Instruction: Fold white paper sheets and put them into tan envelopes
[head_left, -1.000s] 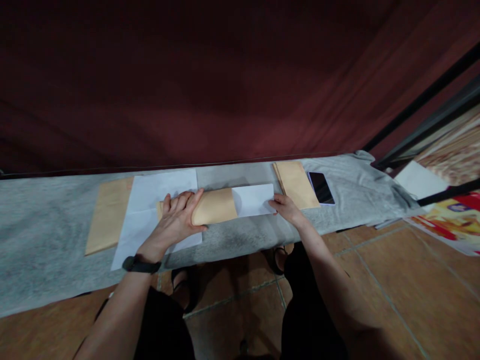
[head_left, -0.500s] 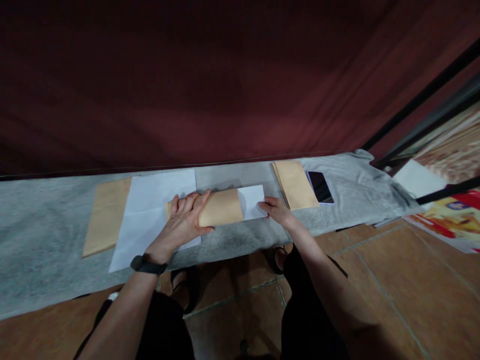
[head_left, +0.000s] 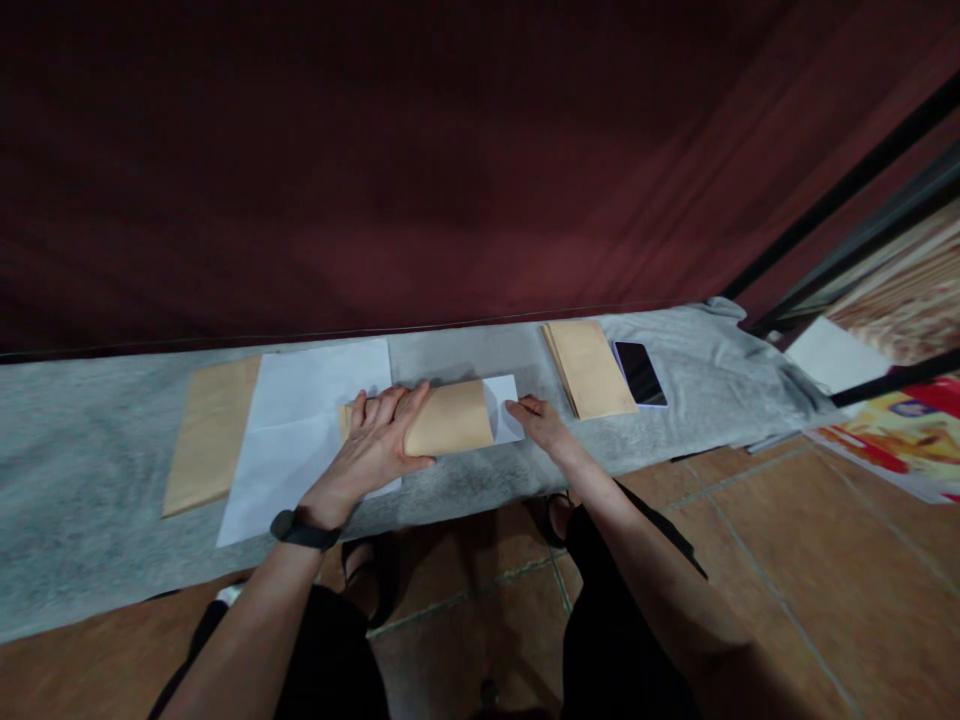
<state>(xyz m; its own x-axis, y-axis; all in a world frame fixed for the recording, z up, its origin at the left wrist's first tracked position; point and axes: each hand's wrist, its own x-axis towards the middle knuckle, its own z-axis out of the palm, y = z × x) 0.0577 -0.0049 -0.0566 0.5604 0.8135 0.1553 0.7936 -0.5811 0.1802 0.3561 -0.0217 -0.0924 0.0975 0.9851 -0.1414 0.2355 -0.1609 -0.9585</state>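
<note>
A brown paper envelope (head_left: 450, 418) lies lengthwise in front of me, its open end to the right. Out of that end sticks a folded white paper (head_left: 501, 405), its other part hidden inside. My left hand (head_left: 381, 435) grips the envelope's left portion, thumb along the near edge and fingers over the top. The fingers of my right hand (head_left: 536, 418) pinch the right end of the folded paper. Under my left hand and the envelope's left end are white sheets (head_left: 315, 390) lying flat, with a crease across them.
A brown envelope (head_left: 210, 430) lies left of the sheets. To the right, a stack of brown envelopes (head_left: 592, 370) sits beside a phone (head_left: 640, 374). All rest on a narrow, grey cloth-covered bench (head_left: 90, 480) before a dark red curtain (head_left: 450, 200).
The folded white paper has gone further into the envelope, so less of it sticks out. My right hand moved left with it, and the left hand and envelope shifted slightly right.
</note>
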